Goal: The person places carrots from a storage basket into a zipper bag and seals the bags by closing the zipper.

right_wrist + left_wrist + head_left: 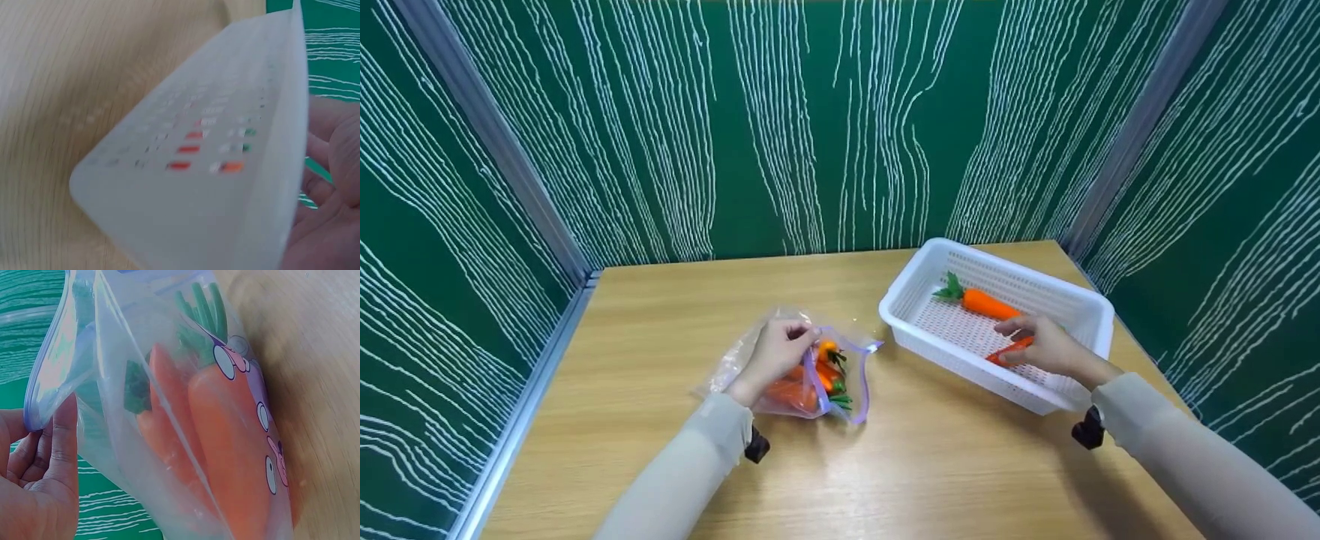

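Note:
A clear zip bag with a purple seal lies on the table at centre left, holding several orange carrots with green tops. My left hand pinches the bag's upper rim between thumb and fingers, and its mouth gapes toward the right. Over the white plastic basket, my right hand reaches in with fingers parted around a red, carrot-like piece; whether they touch it is hard to tell. Farther back in the basket lies an orange carrot with a leafy green top. In the right wrist view the basket wall hides part of the hand.
The basket stands at the right of the wooden table, its raised rim between the right hand and the bag. Green panels with white wavy lines enclose the table at the back and sides, joined by grey metal posts.

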Available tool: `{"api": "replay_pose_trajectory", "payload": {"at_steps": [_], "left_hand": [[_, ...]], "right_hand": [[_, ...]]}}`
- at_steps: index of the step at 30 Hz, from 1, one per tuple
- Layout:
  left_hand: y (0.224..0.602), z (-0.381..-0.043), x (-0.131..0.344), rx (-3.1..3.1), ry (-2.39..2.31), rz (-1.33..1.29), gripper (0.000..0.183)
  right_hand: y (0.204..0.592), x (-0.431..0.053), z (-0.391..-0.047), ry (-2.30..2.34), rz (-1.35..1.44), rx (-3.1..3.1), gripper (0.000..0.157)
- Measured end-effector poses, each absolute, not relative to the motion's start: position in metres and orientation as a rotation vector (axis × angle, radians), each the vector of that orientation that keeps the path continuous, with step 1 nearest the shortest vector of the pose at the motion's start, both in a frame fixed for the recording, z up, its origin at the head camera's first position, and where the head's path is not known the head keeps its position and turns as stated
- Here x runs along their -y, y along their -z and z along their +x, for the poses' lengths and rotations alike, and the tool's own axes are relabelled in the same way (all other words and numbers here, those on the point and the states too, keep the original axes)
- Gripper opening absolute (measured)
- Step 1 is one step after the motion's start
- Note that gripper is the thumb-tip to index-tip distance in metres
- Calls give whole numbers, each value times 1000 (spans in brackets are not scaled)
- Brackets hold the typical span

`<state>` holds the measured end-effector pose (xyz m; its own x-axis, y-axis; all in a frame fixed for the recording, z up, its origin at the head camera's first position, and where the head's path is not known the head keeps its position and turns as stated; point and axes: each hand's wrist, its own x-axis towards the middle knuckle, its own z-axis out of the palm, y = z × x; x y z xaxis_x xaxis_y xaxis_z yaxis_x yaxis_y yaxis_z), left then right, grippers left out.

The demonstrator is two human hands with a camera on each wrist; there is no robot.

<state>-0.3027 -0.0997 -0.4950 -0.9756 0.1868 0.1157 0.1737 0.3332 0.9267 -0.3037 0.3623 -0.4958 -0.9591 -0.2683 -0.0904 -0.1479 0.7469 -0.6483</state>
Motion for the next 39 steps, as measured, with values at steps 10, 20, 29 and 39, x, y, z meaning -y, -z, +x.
{"api": "replay_pose_trajectory", "payload": {"at_steps": [10,20,29,39], "left_hand": [[498,-303,100,-2571,-1773,377,23],[497,-303,101,-2530,-1787,403,23],[498,-302,99,-2512,-1789,381,25],[498,-303,99,-2546,-1787,401,23]], "right_hand": [[498,-372,-307,883,-364,-2722,60],[503,-383,-313,777,-392,-2717,65],[506,-392,-318,725,-396,-2699,71],[507,-397,-317,612,-375,-2700,72]]}}
